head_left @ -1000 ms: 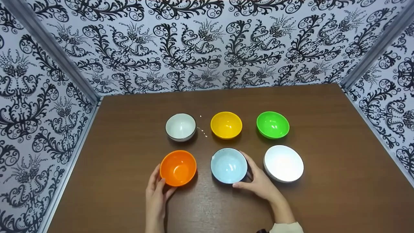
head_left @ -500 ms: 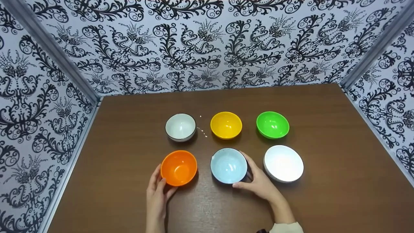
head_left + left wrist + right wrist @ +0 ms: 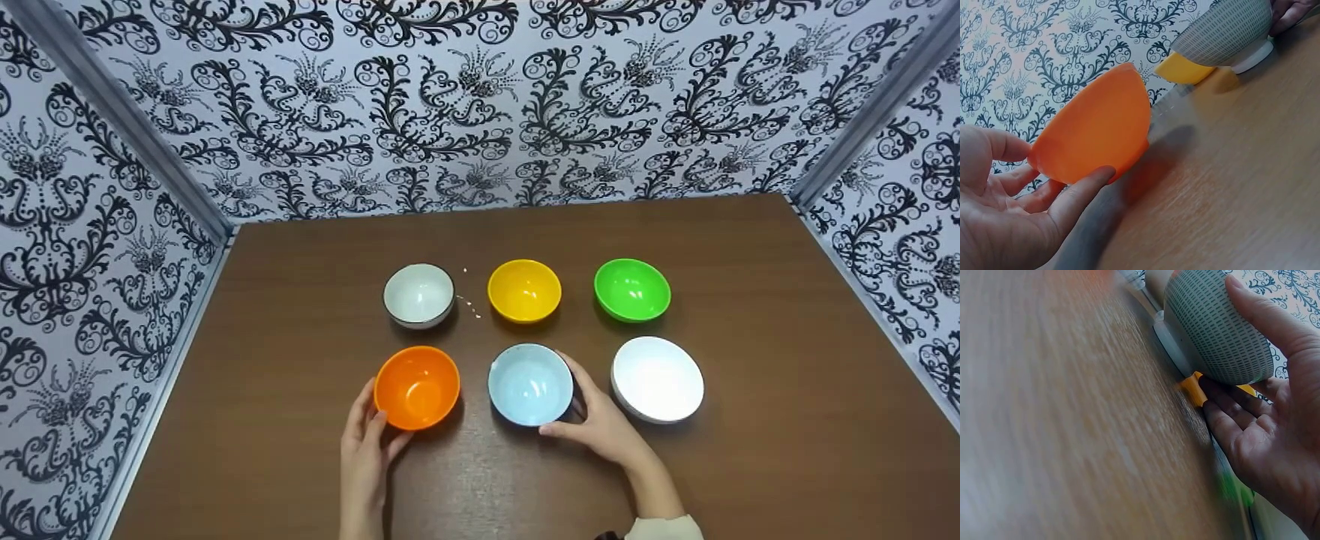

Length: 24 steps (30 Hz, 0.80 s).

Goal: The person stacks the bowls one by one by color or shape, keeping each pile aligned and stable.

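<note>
Here, left fingers hug the near-left side of the orange bowl.

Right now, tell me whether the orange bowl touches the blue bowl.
No, bare table shows between the orange bowl and the blue bowl.

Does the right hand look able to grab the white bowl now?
Probably not yet: the right hand holds the blue bowl. Nothing stands between that hand and the white bowl, though.

Orange bowl is upright beside pale-blue bowl.
</note>
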{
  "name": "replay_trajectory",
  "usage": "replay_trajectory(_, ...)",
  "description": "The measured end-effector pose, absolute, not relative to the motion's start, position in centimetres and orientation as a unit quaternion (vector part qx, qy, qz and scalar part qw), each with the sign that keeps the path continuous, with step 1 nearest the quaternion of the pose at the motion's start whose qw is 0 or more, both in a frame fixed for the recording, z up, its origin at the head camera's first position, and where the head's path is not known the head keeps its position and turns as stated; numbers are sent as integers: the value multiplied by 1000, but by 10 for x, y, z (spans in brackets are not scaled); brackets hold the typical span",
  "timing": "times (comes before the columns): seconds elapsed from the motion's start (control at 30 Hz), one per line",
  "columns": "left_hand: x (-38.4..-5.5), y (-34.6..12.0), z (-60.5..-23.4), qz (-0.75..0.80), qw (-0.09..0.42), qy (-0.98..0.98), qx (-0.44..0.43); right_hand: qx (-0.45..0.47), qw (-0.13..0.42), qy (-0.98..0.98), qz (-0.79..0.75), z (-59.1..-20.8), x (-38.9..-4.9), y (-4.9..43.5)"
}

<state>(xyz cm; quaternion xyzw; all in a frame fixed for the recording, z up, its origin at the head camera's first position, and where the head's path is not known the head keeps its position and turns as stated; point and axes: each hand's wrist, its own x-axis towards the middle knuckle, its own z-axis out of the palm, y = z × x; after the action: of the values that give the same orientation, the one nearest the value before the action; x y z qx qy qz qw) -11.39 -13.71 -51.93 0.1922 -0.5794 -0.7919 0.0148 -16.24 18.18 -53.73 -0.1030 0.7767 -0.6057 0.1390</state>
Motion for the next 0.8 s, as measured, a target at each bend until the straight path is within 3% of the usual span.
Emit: replay_trajectory(0.8, -115, -126, -506, -801, 13, -570, 185, -105, 137, 774, -610, -537, -162, 182)
